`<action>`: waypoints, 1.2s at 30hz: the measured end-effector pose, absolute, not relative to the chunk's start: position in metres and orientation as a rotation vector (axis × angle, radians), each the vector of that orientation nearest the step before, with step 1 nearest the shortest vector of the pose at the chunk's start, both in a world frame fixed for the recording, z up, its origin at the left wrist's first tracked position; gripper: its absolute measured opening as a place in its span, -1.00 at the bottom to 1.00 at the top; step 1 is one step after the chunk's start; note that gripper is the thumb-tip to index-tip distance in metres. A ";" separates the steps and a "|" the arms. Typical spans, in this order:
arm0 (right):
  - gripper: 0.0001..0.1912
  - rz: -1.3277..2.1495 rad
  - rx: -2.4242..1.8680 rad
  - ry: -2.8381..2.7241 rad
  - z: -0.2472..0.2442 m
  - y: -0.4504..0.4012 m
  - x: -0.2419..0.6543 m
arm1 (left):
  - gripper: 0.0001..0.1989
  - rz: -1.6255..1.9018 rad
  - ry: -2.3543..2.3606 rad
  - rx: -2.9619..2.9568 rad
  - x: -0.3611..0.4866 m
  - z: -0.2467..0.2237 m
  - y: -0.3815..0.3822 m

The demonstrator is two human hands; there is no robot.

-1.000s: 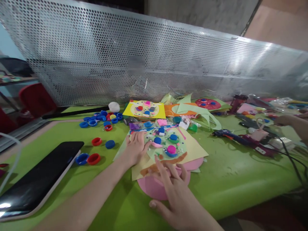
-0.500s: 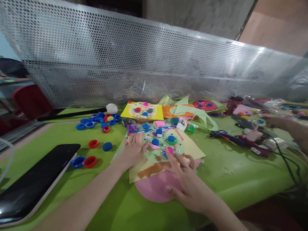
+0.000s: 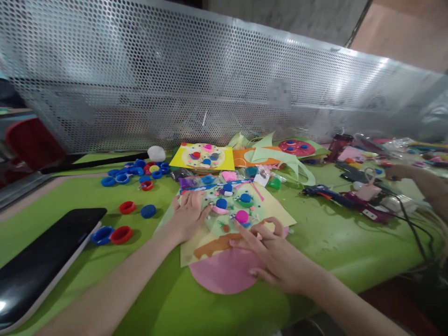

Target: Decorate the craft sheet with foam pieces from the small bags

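Observation:
A pale yellow paper collage [image 3: 280, 210] lies before me, with blue bottle caps [image 3: 221, 204] and a pink bottle cap [image 3: 241, 216] on its light green round. Flat on its left side rests my left hand [image 3: 189, 212], fingers stretched out. My right hand [image 3: 268, 242] is over the lower right, fingers apart, its index fingertip beside the pink cap and holding nothing. A brown dripping strip [image 3: 217, 246] crosses the collage's lower part. From under the sheet sticks out a pink paper round [image 3: 224, 273].
At left lie a phone [image 3: 49, 261], red caps [image 3: 121, 234] and a pile of blue caps [image 3: 122, 178]. Behind is a yellow collage card [image 3: 224, 161], before a perforated metal panel [image 3: 217, 70]. A glue gun [image 3: 325, 192] lies right, near another person's hand [image 3: 402, 172].
My right index finger has drawn back from the pink cap, which now shows fully. My left hand stays on the sheet. The view has shifted slightly.

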State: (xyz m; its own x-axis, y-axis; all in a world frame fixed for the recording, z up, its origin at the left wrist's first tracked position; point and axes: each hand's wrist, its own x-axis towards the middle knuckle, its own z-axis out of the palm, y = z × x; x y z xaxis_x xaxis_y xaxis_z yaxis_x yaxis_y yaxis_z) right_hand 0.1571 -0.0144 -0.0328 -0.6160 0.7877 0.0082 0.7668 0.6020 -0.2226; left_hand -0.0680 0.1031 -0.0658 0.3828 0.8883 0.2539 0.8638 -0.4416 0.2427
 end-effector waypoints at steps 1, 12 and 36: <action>-0.33 0.334 -1.287 -2.698 -0.034 -0.014 0.160 | -0.61 0.539 1.617 2.553 -0.068 -0.066 0.103; -0.26 0.381 -1.185 -2.681 -0.033 0.003 0.161 | -0.61 0.518 1.592 2.567 -0.070 -0.068 0.105; -0.20 0.245 -1.193 -2.819 -0.041 0.004 0.146 | -0.57 0.481 1.616 2.536 -0.069 -0.067 0.105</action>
